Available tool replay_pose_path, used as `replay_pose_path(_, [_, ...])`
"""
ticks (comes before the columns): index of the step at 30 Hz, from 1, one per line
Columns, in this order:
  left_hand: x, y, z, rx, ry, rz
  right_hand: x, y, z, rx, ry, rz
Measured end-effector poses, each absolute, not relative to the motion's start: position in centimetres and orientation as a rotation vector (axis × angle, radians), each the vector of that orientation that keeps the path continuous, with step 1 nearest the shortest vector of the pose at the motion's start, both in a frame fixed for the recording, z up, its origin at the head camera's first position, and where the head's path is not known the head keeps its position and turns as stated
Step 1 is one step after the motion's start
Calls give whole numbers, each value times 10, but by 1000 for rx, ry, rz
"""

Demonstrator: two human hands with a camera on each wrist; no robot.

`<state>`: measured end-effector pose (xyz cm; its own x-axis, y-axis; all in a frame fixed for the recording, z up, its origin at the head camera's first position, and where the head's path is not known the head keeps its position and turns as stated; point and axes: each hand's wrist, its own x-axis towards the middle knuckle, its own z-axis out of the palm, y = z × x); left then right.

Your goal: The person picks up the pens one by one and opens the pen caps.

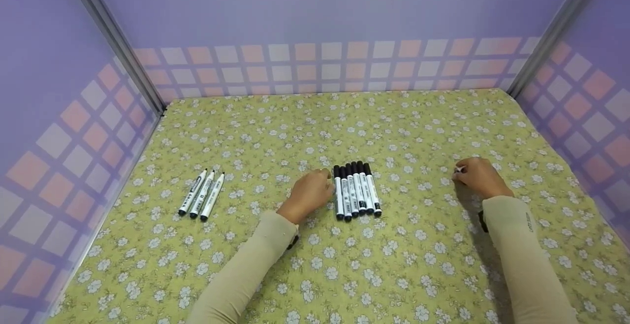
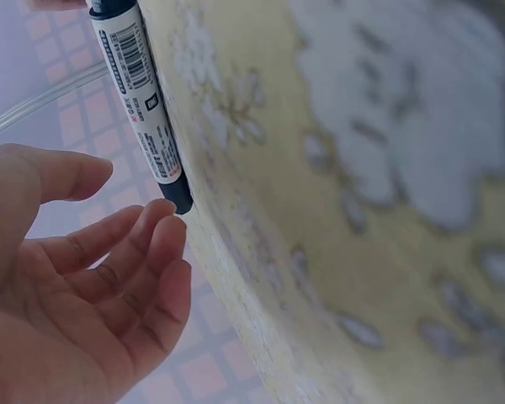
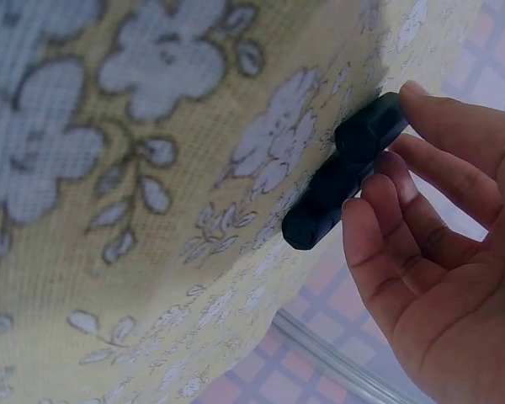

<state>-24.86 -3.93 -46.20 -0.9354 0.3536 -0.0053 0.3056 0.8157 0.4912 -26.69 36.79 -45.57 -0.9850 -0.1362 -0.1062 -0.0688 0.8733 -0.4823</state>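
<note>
Head view. Markers (image 1: pixel 354 193): one row, side by side on the cloth (image 1: pixel 275 132), just right of my left hand (image 1: pixel 307 193). Long axes run near to far; capped ends (image 1: pixel 348 169) point away from me. My left hand is the nearer; my right hand (image 1: pixel 480 174) is well apart, off to the row's right. Pens (image 1: pixel 201 196): three, uncapped, well left of my left hand; tips point away from me, leaning right.

Left wrist view. One marker at my fingertips, slanting from upper left down to its dark lower end. Left hand: empty, fingers loosely bent, thumb standing apart; whether a fingertip touches that end, I cannot tell.

Right wrist view. Caps (image 3: pixel 316 198): dark, loose, clustered on the cloth. Right hand: thumb and fingers pinch the uppermost one; its long axis slants across the frame, one end towards my thumb.
</note>
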Motion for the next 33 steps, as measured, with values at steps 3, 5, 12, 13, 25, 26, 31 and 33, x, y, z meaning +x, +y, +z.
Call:
replay_pose_path(3, [-248,-36,-462,505,2903,725,-267,367,-454,-153,2917,-725])
replay_pose_path(5, [-248,-34,-462,491,2906,710,-268,366,-453,-153,2920,-714])
replay_pose_path(12, [-250,-27,-462,459,2912,638,-271,363,-451,-116,2919,-705])
replay_pose_path(13, [-250,-26,-463,456,2911,636,-271,363,-450,-113,2918,-710])
replay_pose_path(25, [-252,-18,-458,436,2888,618,-272,356,-448,-152,2935,-715])
replay_pose_path(26, [-252,-18,-458,434,2888,614,-272,356,-448,-158,2940,-715])
replay_pose_path(31, [-254,-16,-457,399,2899,571,-274,354,-449,-161,2939,-712])
replay_pose_path(33, [-255,-16,-457,374,2904,551,-274,353,-449,-164,2938,-705])
